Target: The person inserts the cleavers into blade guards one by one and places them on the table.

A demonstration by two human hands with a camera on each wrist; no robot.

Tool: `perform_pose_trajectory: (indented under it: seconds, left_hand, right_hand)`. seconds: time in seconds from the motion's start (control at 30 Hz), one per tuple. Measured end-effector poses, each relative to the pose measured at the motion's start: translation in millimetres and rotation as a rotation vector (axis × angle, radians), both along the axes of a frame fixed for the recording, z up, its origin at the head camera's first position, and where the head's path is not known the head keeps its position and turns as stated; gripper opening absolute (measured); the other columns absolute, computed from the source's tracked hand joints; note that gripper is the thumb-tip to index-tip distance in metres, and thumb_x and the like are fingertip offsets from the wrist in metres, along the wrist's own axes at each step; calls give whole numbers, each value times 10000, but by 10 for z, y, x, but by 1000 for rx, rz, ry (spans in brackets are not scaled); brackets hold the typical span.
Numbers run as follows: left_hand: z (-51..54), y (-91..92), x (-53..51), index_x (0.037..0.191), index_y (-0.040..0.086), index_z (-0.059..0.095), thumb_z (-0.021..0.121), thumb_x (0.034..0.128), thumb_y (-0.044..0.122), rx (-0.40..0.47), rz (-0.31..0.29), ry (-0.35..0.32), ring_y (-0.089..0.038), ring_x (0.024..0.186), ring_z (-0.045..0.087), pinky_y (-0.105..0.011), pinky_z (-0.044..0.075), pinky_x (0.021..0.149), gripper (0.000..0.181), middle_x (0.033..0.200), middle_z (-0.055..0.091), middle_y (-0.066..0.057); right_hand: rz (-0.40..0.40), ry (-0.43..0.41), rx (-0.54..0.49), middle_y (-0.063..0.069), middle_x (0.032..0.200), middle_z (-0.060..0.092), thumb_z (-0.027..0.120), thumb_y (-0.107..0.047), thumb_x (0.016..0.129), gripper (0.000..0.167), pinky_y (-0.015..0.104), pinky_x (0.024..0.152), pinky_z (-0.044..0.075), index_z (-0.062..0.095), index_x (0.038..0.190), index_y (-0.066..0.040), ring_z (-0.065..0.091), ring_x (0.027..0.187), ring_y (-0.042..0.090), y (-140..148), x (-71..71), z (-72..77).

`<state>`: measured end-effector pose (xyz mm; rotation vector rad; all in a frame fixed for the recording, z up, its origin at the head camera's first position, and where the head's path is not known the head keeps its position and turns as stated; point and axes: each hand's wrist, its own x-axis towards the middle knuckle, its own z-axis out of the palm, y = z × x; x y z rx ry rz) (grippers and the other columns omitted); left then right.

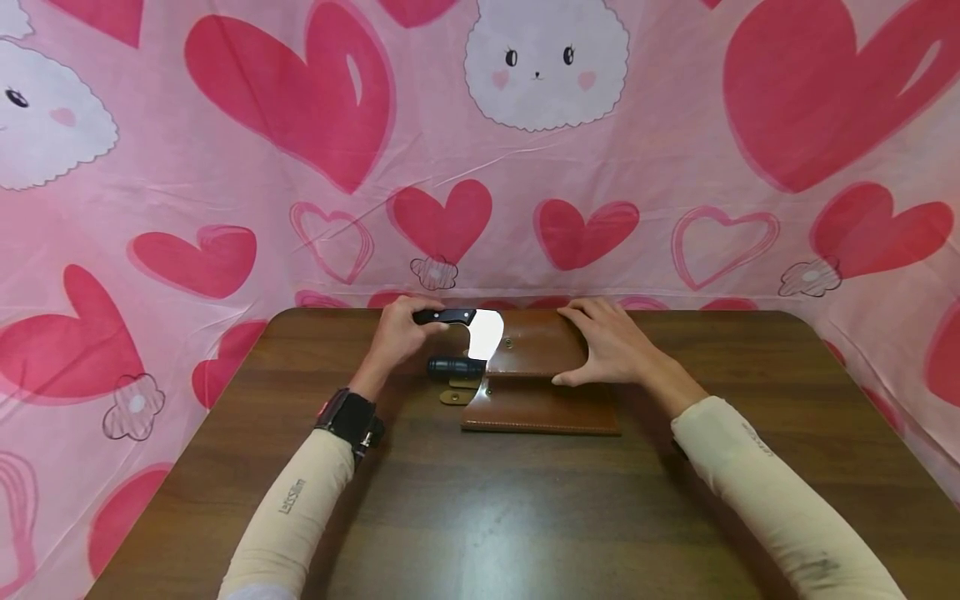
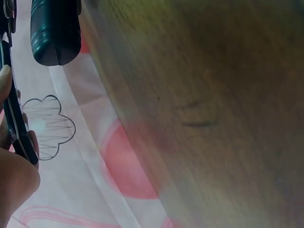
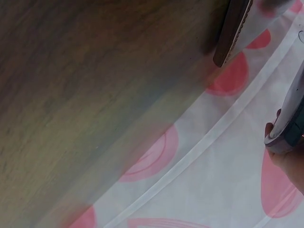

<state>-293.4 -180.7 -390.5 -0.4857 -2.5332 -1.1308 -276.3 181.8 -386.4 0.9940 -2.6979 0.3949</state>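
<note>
In the head view, my left hand (image 1: 405, 332) pinches the black riveted handle (image 1: 452, 317) of a cleaver between thumb and fingers. Its shiny blade (image 1: 486, 335) runs into the curved mouth of a brown leather sheath (image 1: 536, 340), which hides the rest. My right hand (image 1: 613, 342) grips that sheath at the right end, thumb at the lower edge and fingers at the upper. Below lies a second brown sheath (image 1: 547, 408) on the table, with a ridged black handle (image 1: 455, 367) at its left side. The left wrist view shows the cleaver handle (image 2: 18, 111) edge-on in my fingers.
Tan snap straps (image 1: 454, 397) stick out left of the lower sheath. The wood-grain table (image 1: 480, 508) spreads toward me and to both sides. Right behind its far edge hangs a pink cloth (image 1: 510, 225) with hearts. A black strapped device (image 1: 351, 418) sits on my left wrist.
</note>
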Motion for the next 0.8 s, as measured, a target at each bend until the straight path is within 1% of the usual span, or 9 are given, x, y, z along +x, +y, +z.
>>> perform_pose_trajectory:
  seconds: [0.2,0.3,0.43,0.6,0.8]
  left_hand:
    - [-16,35,5,1055,20,784,855,808,66,7,14,10,-311,997,577,-461,442,901,261,1068,737,-141]
    - [-23,46,7,1049,16,783,849,807,49,13,11,16,-310,993,573,-465,436,905,253,1055,736,-141]
    - [-28,44,8,1051,15,783,849,810,50,24,1,17,-319,1003,571,-474,431,926,253,1057,738,-144]
    - [-42,25,13,1066,20,782,851,812,60,23,10,13,-319,1011,574,-470,435,923,266,1070,740,-141]
    - [-52,21,12,1068,37,786,854,816,86,24,12,26,-314,1011,578,-466,445,912,266,1071,741,-127]
  right_hand:
    - [1,9,3,165,1361,514,804,-740,622,1120,560,1089,312,528,1421,-6,430,1276,378,-14,-2,-3]
    - [0,12,1,164,1356,518,800,-747,622,1118,555,1086,316,534,1416,-6,429,1272,376,-25,1,-7]
    - [-8,15,7,162,1352,525,802,-742,620,1111,551,1088,317,539,1414,-12,432,1274,377,-47,-2,-7]
    - [-10,11,21,172,1361,521,791,-746,634,1107,566,1092,308,532,1420,-11,427,1288,391,-74,-15,-5]
    - [-15,14,21,173,1361,522,798,-740,627,1104,561,1093,313,537,1416,-13,431,1281,388,-88,-17,6]
